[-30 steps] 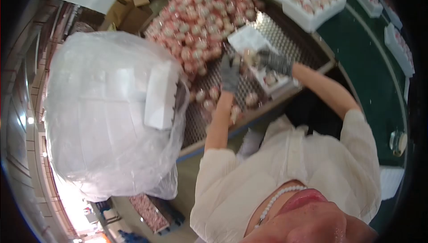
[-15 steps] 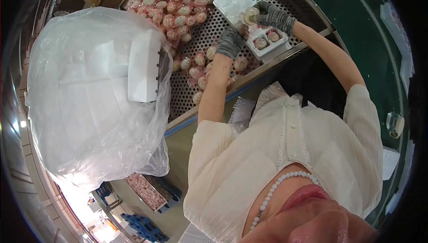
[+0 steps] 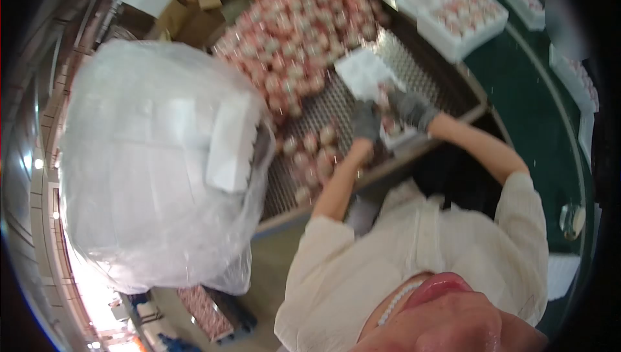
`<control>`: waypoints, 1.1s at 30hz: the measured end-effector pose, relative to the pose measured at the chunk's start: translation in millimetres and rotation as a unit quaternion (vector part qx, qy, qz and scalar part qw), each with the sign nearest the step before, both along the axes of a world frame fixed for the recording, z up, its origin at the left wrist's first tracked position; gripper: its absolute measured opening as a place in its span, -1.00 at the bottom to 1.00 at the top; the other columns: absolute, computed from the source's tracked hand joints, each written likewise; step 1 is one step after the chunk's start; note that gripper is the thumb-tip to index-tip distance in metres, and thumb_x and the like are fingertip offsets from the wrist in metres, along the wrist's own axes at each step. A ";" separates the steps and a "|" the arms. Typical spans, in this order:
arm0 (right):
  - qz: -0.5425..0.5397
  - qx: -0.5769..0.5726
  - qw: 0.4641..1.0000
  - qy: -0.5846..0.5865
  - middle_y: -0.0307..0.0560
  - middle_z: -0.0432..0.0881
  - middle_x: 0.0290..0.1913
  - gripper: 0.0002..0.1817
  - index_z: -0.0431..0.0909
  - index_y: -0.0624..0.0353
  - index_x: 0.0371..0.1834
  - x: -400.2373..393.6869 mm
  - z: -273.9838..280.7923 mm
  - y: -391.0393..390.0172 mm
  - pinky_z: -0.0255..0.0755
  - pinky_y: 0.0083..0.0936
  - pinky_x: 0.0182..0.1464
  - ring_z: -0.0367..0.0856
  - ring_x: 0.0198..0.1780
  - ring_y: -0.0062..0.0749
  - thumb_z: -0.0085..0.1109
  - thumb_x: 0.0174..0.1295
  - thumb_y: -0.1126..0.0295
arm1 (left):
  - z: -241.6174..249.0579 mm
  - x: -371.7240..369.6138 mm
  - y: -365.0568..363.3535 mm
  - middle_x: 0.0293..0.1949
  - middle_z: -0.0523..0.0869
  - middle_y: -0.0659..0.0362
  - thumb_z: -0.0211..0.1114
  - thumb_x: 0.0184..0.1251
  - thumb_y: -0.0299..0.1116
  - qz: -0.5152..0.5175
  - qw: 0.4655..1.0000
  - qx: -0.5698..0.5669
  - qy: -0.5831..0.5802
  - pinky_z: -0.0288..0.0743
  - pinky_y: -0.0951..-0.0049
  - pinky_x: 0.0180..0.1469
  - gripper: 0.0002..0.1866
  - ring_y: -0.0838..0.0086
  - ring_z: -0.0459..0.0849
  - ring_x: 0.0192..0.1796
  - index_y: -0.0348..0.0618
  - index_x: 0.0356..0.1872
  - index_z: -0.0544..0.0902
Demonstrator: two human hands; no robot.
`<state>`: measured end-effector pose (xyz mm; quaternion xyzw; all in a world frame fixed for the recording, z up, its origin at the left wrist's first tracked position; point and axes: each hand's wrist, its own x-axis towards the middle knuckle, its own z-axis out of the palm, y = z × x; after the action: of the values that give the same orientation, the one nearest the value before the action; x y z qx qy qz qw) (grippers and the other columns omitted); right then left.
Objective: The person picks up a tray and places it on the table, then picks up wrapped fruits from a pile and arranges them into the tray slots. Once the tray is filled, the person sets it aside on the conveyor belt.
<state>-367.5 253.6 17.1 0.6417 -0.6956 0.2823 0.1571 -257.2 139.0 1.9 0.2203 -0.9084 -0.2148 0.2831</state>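
Note:
My left hand and my right hand, both in grey knit gloves, are close together over a white foam tray at the table's near edge. A pale round item in a clear and pink wrapper is at my right fingertips, and the fingers look closed on it. Motion blur hides what my left fingers are doing beside it. Behind my hands, a white tray with moulded hollows lies on the perforated metal table. Several loose wrapped round items lie left of my left hand.
A large heap of wrapped round items covers the table's far left. Left of it stands a big clear plastic bag with white foam trays inside. Filled white trays rest on a green surface at the right.
The whole view has shifted, so the table and hands appear lower and further right, and blurred. My hands remain close together over the near tray.

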 end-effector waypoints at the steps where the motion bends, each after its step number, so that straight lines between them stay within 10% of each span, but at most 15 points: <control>1: -0.080 0.142 0.986 -0.041 0.23 0.39 -0.08 -0.31 0.15 0.33 0.08 5.4 14.0 -4.2 0.34 -0.37 -0.10 0.44 -0.08 -0.10 0.04 -0.03 0.07 | 9.5 2.9 -0.8 -0.52 0.52 0.00 0.15 -0.18 -0.44 -0.035 0.998 0.044 -0.001 0.35 0.26 -0.30 -0.93 0.14 0.48 -0.37 -0.18 -0.58 0.53; 4: -0.089 0.247 0.949 -0.176 0.09 0.50 -0.37 -0.55 0.31 0.24 -0.17 9.2 88.0 3.4 0.38 -0.30 -0.30 0.51 -0.33 -0.12 0.11 -0.10 0.23 | 29.3 11.0 6.4 -0.42 0.54 -0.05 0.14 -0.19 -0.48 -0.076 0.996 0.053 -0.015 0.36 0.29 -0.25 -0.81 0.12 0.50 -0.29 -0.19 -0.43 0.55; 7: -0.051 0.261 0.903 -0.337 0.14 0.48 -0.32 -0.56 0.31 0.25 -0.18 -37.3 -22.7 -34.9 0.38 -0.29 -0.28 0.50 -0.32 -0.11 0.14 -0.13 0.27 | 31.4 12.4 12.2 -0.43 0.52 -0.06 0.14 -0.19 -0.50 -0.064 0.998 -0.006 -0.024 0.35 0.27 -0.25 -0.79 0.10 0.47 -0.30 -0.23 -0.41 0.53; 12: -0.068 0.341 0.938 0.015 0.17 0.41 -0.17 -0.58 0.31 0.25 -0.23 22.9 98.1 -8.8 0.31 -0.28 -0.10 0.41 -0.08 -0.25 0.18 -0.19 0.36 | 20.4 10.9 -0.1 -0.47 0.46 -0.04 0.15 -0.24 -0.55 -0.118 0.991 0.022 -0.065 0.34 0.26 -0.26 -0.76 0.11 0.43 -0.35 -0.27 -0.39 0.50; 15: -0.067 0.349 0.886 -0.299 0.14 0.38 -0.10 -0.54 0.30 0.23 -0.15 3.9 64.5 -14.7 0.29 -0.28 -0.07 0.37 -0.01 -0.33 0.18 -0.18 0.38 | 27.8 11.4 4.9 -0.47 0.44 -0.04 0.14 -0.24 -0.56 -0.134 0.989 0.012 -0.069 0.34 0.25 -0.26 -0.73 0.12 0.43 -0.35 -0.25 -0.36 0.50; 19: 0.007 0.223 0.963 -0.153 0.07 0.41 -0.17 -0.59 0.33 0.15 -0.15 4.0 76.6 12.5 0.34 -0.34 -0.15 0.43 -0.11 -0.30 0.11 -0.17 0.48 | 30.1 7.3 6.7 -0.42 0.44 -0.05 0.08 -0.17 -0.55 -0.094 0.990 -0.026 -0.106 0.35 0.23 -0.26 -0.74 0.08 0.45 -0.33 -0.23 -0.32 0.50; 23: -0.064 0.475 0.855 -0.197 0.08 0.22 0.13 -0.39 0.32 0.03 0.00 11.3 91.9 -11.4 0.27 -0.33 0.02 0.23 0.14 -0.21 0.25 -0.26 0.36 | 16.6 11.0 -0.2 -0.37 0.47 -0.04 0.06 -0.09 -0.52 -0.122 0.992 -0.009 -0.025 0.37 0.25 -0.26 -0.74 0.09 0.46 -0.32 -0.21 -0.27 0.50; 24: -0.072 0.425 0.896 -0.103 0.09 0.13 0.18 -0.38 0.34 -0.04 0.00 10.0 65.5 -18.8 0.21 -0.34 0.09 0.17 0.17 -0.08 0.25 -0.26 0.19 | 14.4 12.0 -0.4 -0.37 0.48 -0.05 0.07 -0.06 -0.49 -0.126 0.992 -0.006 0.008 0.37 0.26 -0.27 -0.74 0.09 0.46 -0.33 -0.21 -0.25 0.50; 27: -0.050 0.463 0.885 0.019 0.09 0.15 0.18 -0.48 0.41 0.06 -0.10 15.6 76.5 -28.8 0.13 -0.27 0.13 0.12 0.18 -0.05 0.14 -0.15 0.05 | 15.2 22.6 4.0 -0.38 0.52 -0.06 0.12 0.00 -0.38 -0.091 0.985 0.146 0.020 0.38 0.30 -0.26 -0.72 0.09 0.48 -0.32 -0.21 -0.21 0.49; 29: -0.063 0.291 0.894 -0.335 0.13 0.35 0.00 -0.52 0.39 0.17 -0.15 -10.1 -9.5 -49.1 0.12 -0.26 0.11 0.29 0.05 -0.04 0.10 -0.12 0.10 | 15.2 29.3 3.2 -0.40 0.54 -0.04 0.14 -0.02 -0.36 -0.108 0.987 0.122 0.008 0.38 0.32 -0.26 -0.69 0.12 0.50 -0.34 -0.22 -0.19 0.48; 30: -0.083 0.390 0.917 0.005 0.14 0.43 -0.12 -0.50 0.39 0.19 -0.19 14.9 44.6 -44.7 0.11 -0.27 0.10 0.34 0.00 -0.05 0.14 -0.16 0.09 | 18.8 33.8 2.6 -0.38 0.54 -0.04 0.14 -0.03 -0.38 -0.111 0.988 0.102 -0.026 0.38 0.33 -0.26 -0.68 0.16 0.51 -0.33 -0.23 -0.19 0.47; 33: -0.102 0.372 0.922 -0.041 0.11 0.52 -0.33 -0.63 0.44 0.18 -0.46 15.8 22.2 -58.9 0.27 -0.26 -0.06 0.47 -0.19 -0.07 0.24 -0.30 0.18 | 38.2 41.2 6.6 -0.35 0.54 -0.05 0.12 -0.06 -0.45 -0.114 0.988 0.088 -0.052 0.39 0.36 -0.25 -0.67 0.22 0.52 -0.33 -0.24 -0.17 0.47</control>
<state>-351.7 194.7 39.3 0.5676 -0.8178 0.0114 -0.0941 -216.0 145.5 40.1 0.1505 -0.9186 -0.3128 0.1888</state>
